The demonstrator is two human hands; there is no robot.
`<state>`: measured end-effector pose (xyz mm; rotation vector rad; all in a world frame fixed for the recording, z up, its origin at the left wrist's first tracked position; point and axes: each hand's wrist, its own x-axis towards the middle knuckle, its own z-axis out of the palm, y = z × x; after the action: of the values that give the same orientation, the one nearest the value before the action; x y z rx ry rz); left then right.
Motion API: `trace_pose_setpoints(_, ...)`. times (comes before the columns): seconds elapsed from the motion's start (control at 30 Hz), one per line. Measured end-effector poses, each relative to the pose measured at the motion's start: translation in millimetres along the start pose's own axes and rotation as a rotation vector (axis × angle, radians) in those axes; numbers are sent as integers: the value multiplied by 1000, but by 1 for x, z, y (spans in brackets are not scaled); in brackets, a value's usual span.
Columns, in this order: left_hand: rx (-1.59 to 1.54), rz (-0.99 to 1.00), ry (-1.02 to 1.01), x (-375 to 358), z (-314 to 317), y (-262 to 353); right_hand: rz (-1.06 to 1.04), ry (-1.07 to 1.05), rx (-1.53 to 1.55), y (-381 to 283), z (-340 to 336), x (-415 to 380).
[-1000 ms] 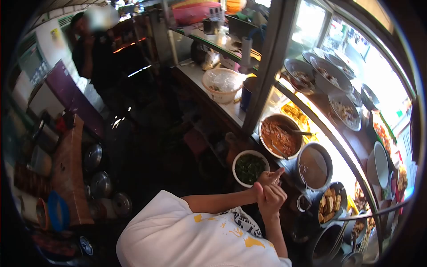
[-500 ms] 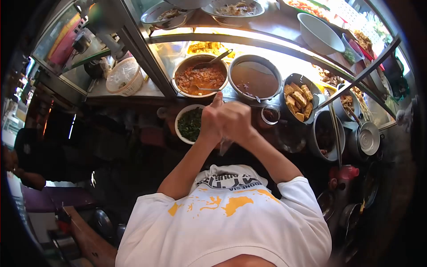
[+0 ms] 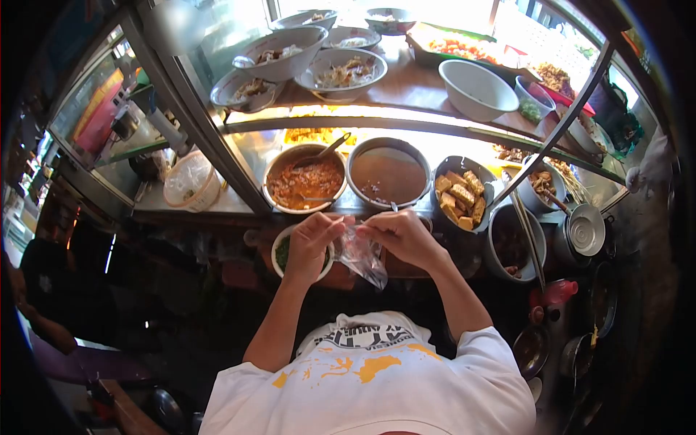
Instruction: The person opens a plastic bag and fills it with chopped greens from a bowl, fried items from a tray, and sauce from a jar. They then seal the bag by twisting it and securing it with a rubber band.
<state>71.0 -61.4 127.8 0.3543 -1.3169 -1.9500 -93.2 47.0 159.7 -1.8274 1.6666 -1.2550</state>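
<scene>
Clear plastic is what the head view shows between the two hands: a small bag (image 3: 366, 264), hanging with its lower corner slanting down. Half a second ago the hands are bunched together with only a scrap of it showing below them; now they stand apart and the bag is drawn out between. The left hand (image 3: 313, 243) pinches one upper side in its fingertips, and the right hand (image 3: 404, 235) has its grip clamped on the other. This looks like a step toward spreading the bag, though I cannot tell whether its mouth is parted.

As for edges, the left hand overlaps the white bowl (image 3: 275, 255) of greens in view. Just beyond the hands are the rims of the red stew pot (image 3: 286, 208) and the brown soup pot (image 3: 349, 181); the bowl of fried pieces (image 3: 492, 192) is past the right hand. The bag's tip crosses the near edge of the worktop (image 3: 406, 268), at a height I cannot judge. The freest room seems to be the dark gap between that edge and the white shirt (image 3: 377, 399). Another person's forearm (image 3: 49, 328) is well apart, far left.
</scene>
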Motion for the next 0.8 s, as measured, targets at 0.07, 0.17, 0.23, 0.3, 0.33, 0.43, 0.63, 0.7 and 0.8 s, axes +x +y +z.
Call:
trace_pose_setpoints(0.07,-180,-90,-70,-1,0,6,35,-27,59,3,0,-3)
trace_pose_setpoints(0.17,-304,-117,-247,6,-12,-1,-45,52,88,7,-6,-2)
trace_pose_setpoints(0.23,-319,-228,-326,6,-4,11,-84,61,325,1,-11,-1)
trace_pose_setpoints(0.3,-164,-327,-423,7,5,29,-187,68,550,-3,-16,0)
trace_pose_setpoints(0.33,6,-326,-529,9,0,27,-152,26,749,-5,-13,-2)
trace_pose_setpoints(0.43,91,-218,-724,12,5,38,129,-157,1071,-11,-13,-13)
trace_pose_setpoints(0.63,-306,-225,-670,25,9,46,-59,-116,840,-12,-34,-14)
trace_pose_setpoints(0.7,-178,-212,-656,29,12,47,-232,-104,943,-27,-46,-8)
trace_pose_setpoints(0.8,9,-18,-671,35,29,60,-166,95,753,-32,-52,-1)
